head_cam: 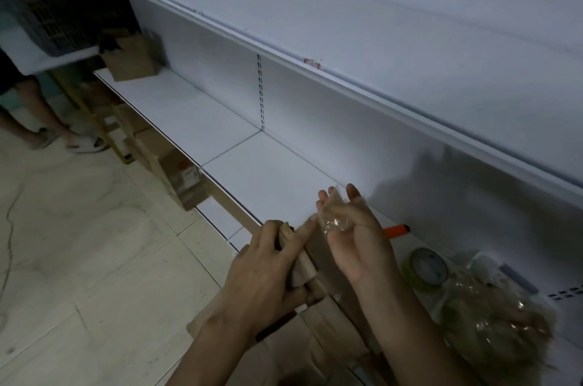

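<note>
My left hand (268, 269) grips a folded brown cardboard flap (303, 270) of a box (331, 325) at the shelf's front edge, index finger stretched out towards the right hand. Just beside it, my right hand (359, 237) is raised over the white shelf (268, 171) and holds a crumpled strip of clear tape (332, 223) between its fingers. The two hands almost touch.
An orange-handled cutter (396, 231), a tape roll (426, 269) and a wad of crumpled clear plastic (495, 325) lie on the shelf to the right. Cardboard boxes (176, 171) stand on the tiled floor at left. Another person's legs (38, 120) are far left, by a black crate (47, 13).
</note>
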A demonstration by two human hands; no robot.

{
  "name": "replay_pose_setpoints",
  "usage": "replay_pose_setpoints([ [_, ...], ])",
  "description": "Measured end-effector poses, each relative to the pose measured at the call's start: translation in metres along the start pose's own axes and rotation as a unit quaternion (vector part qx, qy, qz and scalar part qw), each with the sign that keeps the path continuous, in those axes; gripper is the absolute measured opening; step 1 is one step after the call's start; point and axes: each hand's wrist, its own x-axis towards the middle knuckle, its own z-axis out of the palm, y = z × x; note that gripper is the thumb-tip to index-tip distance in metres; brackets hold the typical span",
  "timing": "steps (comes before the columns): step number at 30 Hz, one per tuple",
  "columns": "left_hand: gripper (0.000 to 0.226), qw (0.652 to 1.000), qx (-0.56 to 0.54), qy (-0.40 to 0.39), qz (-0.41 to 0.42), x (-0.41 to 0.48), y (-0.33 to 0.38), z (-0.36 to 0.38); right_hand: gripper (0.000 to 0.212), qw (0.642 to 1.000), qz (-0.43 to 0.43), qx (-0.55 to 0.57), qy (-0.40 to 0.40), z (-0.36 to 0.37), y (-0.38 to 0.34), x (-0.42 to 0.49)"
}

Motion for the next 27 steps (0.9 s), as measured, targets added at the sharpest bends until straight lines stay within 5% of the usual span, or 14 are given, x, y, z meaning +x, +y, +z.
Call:
replay_pose_setpoints([
  [6, 0.098, 0.996, 0.04, -0.004, 0.086, -0.002, 0.004, -0.008, 0.038, 1.0, -0.002, -0.002, -0.028, -0.013, 0.003, -0.008],
  [11, 0.086, 0.995, 0.052, -0.038, 0.08, 0.003, 0.006, -0.009, 0.022, 0.997, 0.043, 0.028, -0.063, -0.015, 0.0, -0.029],
  [13, 0.079, 0.996, 0.039, -0.043, 0.074, 0.003, 0.006, -0.007, 0.046, 0.993, 0.061, 0.057, -0.086, -0.022, -0.003, -0.034],
  [15, 0.073, 0.996, 0.025, -0.045, 0.073, 0.001, 0.005, -0.005, 0.056, 0.994, 0.058, 0.078, -0.057, -0.031, -0.005, -0.036],
  [20, 0.069, 0.997, -0.027, -0.054, 0.05, -0.012, 0.009, 0.005, 0.03, 0.99, 0.029, 0.092, 0.102, -0.048, -0.017, -0.031],
  [23, 0.072, 0.996, -0.077, -0.051, -0.009, -0.026, 0.0, 0.012, 0.03, 0.984, -0.064, 0.086, 0.14, -0.062, -0.042, -0.033],
  [25, 0.074, 0.993, -0.101, -0.054, -0.027, -0.032, -0.008, 0.013, 0.023, 0.978, -0.141, -0.088, 0.122, -0.068, -0.057, -0.039],
  [27, 0.071, 0.993, -0.1, -0.063, 0.002, -0.033, -0.007, 0.012, 0.031, 0.885, -0.207, -0.416, 0.044, -0.071, -0.055, -0.047],
])
